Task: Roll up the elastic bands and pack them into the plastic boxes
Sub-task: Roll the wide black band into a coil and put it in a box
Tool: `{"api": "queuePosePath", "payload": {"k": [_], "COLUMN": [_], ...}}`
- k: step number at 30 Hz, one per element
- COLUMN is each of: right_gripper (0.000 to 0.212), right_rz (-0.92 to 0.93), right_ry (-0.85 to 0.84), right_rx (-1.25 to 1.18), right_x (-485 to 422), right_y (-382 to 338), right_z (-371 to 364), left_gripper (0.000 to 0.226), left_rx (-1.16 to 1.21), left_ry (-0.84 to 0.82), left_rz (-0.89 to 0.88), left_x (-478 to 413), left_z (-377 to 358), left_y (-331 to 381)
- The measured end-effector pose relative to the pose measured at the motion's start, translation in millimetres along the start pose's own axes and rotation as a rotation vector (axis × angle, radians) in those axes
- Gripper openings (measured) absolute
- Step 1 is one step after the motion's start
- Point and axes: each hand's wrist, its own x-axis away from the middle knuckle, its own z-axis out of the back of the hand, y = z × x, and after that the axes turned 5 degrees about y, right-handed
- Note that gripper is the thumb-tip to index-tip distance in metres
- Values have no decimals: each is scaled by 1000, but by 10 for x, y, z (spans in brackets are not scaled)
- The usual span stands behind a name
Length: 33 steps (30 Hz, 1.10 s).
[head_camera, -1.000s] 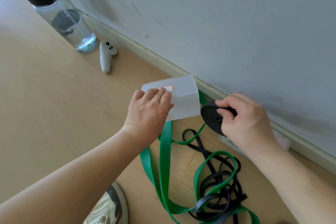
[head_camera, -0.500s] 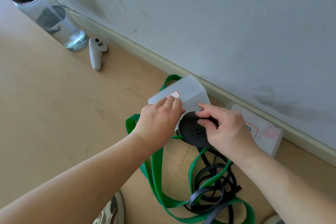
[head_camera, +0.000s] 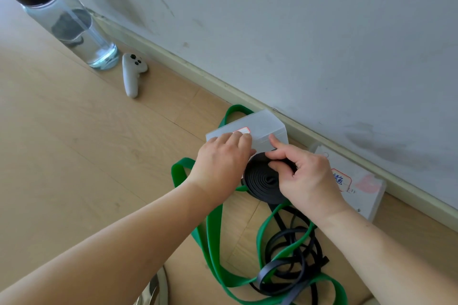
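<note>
A translucent plastic box point(head_camera: 262, 129) with a red-edged label stands on the wooden floor by the wall. My left hand point(head_camera: 221, 164) holds its near side, fingers curled over the top. My right hand point(head_camera: 301, 176) grips a rolled-up black elastic band point(head_camera: 261, 182) and holds it against the box's open front. A loose green band point(head_camera: 214, 228) and a tangled black band point(head_camera: 290, 262) lie on the floor below my hands.
A second white box point(head_camera: 359, 190) with a red-edged label lies to the right along the skirting board. A water bottle point(head_camera: 71, 25) and a white controller point(head_camera: 132, 73) stand at the back left. A shoe point(head_camera: 153, 291) shows at the bottom edge.
Both hands have come down to the floor. The box now rests there, and the black roll has moved left, from beside the box to against its front.
</note>
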Motion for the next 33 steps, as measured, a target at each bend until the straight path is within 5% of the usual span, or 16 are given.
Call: {"api": "queuePosePath", "payload": {"k": [7, 14, 33], "right_gripper": [25, 25, 28], "right_rz": [-70, -138, -250], "right_ry": [-16, -17, -29], "right_rx": [-82, -187, -202], "right_x": [-55, -78, 115], "right_y": [-17, -50, 65], "right_z": [5, -62, -59], "left_gripper": [38, 34, 38], "left_rx": [371, 435, -157], "left_ry": [-105, -72, -62], "left_rz": [359, 424, -167], "left_x": [66, 4, 36], "left_z": [131, 162, -94], "left_y": [-32, -85, -60]}}
